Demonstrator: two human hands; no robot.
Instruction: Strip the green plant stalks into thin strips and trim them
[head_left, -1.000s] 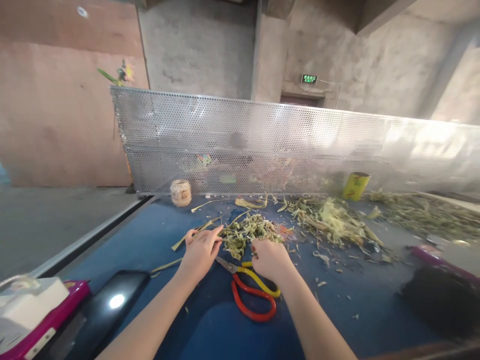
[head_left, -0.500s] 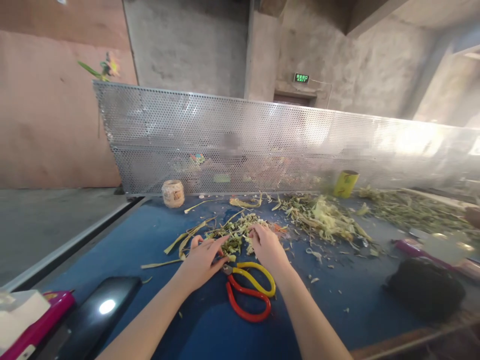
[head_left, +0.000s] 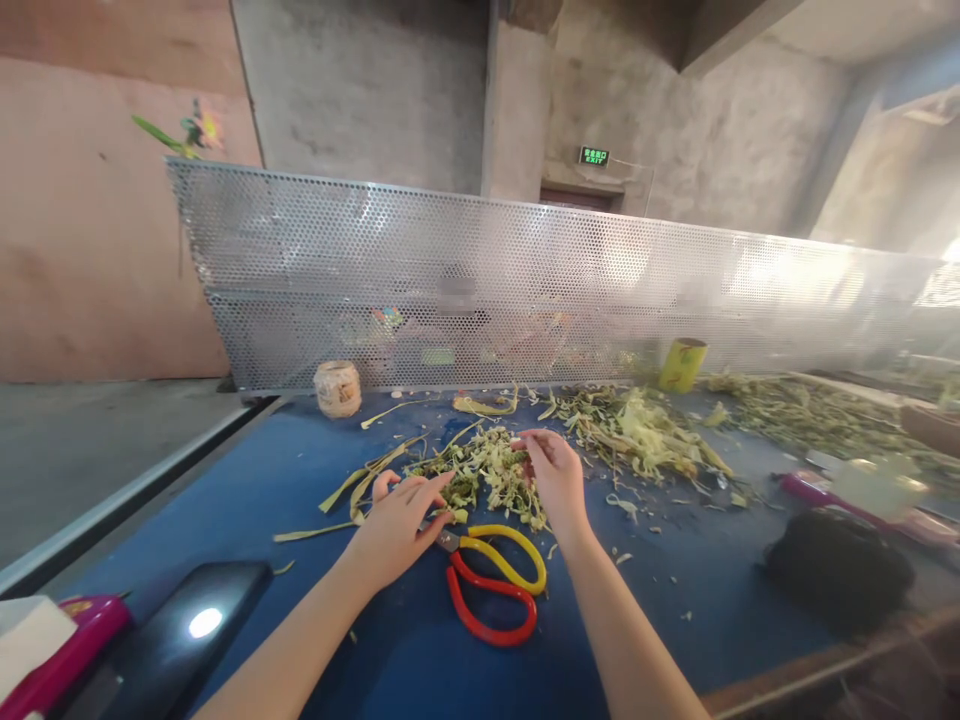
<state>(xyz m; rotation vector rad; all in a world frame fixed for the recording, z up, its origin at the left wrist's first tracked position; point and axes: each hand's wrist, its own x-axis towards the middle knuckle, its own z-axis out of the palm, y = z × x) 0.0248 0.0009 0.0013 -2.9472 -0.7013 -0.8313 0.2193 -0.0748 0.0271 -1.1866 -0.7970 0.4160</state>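
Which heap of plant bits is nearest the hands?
The heap between the left hand and right hand, just beyond the scissors; the other heaps lie farther right.

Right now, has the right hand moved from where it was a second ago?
Yes. Judged against the perforated screen, the right hand has moved to the right and closer to the screen, away from the scissors.

One head camera — facing forward, down across the blue table [head_left: 405, 650].

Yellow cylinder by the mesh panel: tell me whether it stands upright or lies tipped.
Upright: the yellow cylinder stands on end on the blue table, its round top facing up.
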